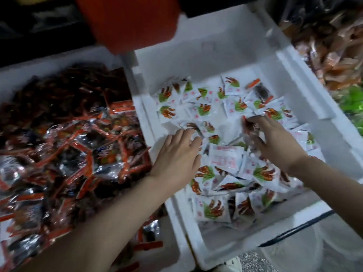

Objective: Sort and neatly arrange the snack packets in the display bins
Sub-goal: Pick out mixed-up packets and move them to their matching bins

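A white foam bin (290, 79) in the middle holds several white snack packets (204, 109) printed with red and green. My left hand (176, 154) lies flat on the packets near the bin's left wall, fingers straight. My right hand (275, 142) reaches over the pile further right. Its fingers curl around a small dark red packet (248, 126); motion blur hides the details of the grip. A second foam bin (11, 75) on the left is heaped with red, orange and silver packets (78, 146).
An orange container (129, 20) stands behind the two bins. Bagged brown snacks (330, 46) and green packs (353, 99) lie at the far right. A black cable (294, 230) crosses the near right, over a clear plastic bag.
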Available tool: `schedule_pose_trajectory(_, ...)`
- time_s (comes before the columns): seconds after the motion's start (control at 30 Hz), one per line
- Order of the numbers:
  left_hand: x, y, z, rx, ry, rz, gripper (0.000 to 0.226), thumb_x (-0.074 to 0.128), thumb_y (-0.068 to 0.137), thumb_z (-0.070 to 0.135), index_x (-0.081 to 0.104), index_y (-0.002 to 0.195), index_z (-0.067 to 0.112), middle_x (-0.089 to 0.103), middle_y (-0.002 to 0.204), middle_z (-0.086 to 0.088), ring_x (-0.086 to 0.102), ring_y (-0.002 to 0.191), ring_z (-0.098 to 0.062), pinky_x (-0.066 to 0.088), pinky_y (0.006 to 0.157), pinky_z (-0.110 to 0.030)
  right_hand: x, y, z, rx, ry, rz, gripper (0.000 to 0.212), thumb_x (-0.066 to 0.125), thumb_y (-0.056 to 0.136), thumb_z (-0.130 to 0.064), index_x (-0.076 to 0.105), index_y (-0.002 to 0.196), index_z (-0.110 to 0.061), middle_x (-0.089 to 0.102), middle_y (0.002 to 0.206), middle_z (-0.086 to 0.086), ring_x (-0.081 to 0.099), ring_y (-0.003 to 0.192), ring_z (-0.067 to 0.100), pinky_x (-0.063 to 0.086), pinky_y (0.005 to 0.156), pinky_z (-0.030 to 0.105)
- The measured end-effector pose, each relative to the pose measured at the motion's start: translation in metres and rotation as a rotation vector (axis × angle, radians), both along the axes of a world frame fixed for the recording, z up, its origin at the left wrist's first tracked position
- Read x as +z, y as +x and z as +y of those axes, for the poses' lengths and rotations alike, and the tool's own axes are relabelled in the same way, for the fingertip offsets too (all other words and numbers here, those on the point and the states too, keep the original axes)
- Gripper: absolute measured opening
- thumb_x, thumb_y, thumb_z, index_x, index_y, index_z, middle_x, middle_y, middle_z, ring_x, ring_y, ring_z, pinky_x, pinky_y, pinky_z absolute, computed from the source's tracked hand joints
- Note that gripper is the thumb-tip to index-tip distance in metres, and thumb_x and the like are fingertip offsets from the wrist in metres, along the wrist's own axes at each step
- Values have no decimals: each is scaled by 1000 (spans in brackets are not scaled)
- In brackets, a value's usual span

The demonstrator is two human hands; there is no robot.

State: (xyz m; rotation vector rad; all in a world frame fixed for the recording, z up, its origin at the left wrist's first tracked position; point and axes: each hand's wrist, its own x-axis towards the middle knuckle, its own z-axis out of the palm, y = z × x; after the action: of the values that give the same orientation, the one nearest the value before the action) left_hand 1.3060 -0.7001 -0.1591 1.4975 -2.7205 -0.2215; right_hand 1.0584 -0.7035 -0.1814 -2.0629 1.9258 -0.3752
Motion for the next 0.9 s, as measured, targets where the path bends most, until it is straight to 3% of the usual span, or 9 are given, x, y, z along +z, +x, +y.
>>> schedule_pose_trajectory(0.07, -7, -23, -9, -4, 70, -35, 40, 35, 102, 29, 39, 140, 15, 27, 151, -6, 22, 140, -23, 20, 110, -34, -8, -19, -12, 10, 75, 4, 46, 55, 93, -16, 43, 136, -11, 49, 131, 12, 46, 119, 32, 37, 94, 34)
schedule_pose_trajectory(0.13, -11, -47, -20, -3, 86, -55, 45, 33, 103, 32, 31, 145, 18, 22, 154, -2, 16, 143, -19, 15, 113, -33, -13, -31, -24, -3, 124, -20, 49, 54, 93, -17, 39, 139, -11, 46, 136, 13, 44, 123, 31, 34, 97, 33)
schedule_pose_trajectory(0.33, -18, -123, -56, 8, 168, 50, 50, 35, 103, 38, 27, 149, 21, 24, 155, 3, 19, 143, -15, 15, 113, -32, -19, -65, -66, -87, 47, -62, 49, 50, 95, -15, 35, 140, -4, 41, 137, 20, 40, 124, 36, 32, 99, 39)
schedule_pose_trajectory(0.43, -24, -155, -72, 2, 263, 130, 51, 40, 102, 37, 29, 149, 20, 25, 156, 2, 19, 144, -18, 19, 115, -36, -24, -89, -88, -102, 77, -104, 53, 48, 97, -16, 28, 144, -3, 35, 145, 18, 35, 132, 33, 27, 106, 35)
schedule_pose_trajectory(0.6, -38, -180, -86, -48, 348, 43, 57, 47, 99, 38, 27, 149, 20, 30, 152, -1, 20, 141, -20, 18, 114, -36, -30, -104, -115, -63, 106, -164, 56, 46, 98, -20, 23, 147, -4, 31, 150, 16, 31, 138, 29, 19, 112, 31)
schedule_pose_trajectory(0.73, -44, -191, -91, 21, 359, 4, 64, 51, 97, 38, 23, 151, 19, 31, 148, -6, 21, 139, -23, 17, 113, -35, -35, -97, -136, -76, 103, -212, 56, 51, 96, -23, 30, 144, -4, 42, 141, 20, 37, 131, 34, 27, 109, 38)
schedule_pose_trajectory(0.83, -46, -194, -91, 88, 419, 29, 55, 53, 95, 39, 36, 143, 17, 40, 134, -10, 28, 130, -27, 23, 106, -34, -36, -92, -145, -151, 90, -270, 64, 62, 89, -32, 35, 141, -5, 46, 137, 17, 40, 128, 32, 30, 108, 38)
schedule_pose_trajectory(0.9, -49, -194, -89, 128, 475, 68, 47, 52, 95, 40, 44, 136, 18, 42, 127, -10, 29, 126, -26, 27, 106, -35, -37, -89, -149, -183, 102, -293, 66, 70, 79, -43, 48, 131, -8, 53, 128, 15, 45, 121, 31, 35, 104, 38)
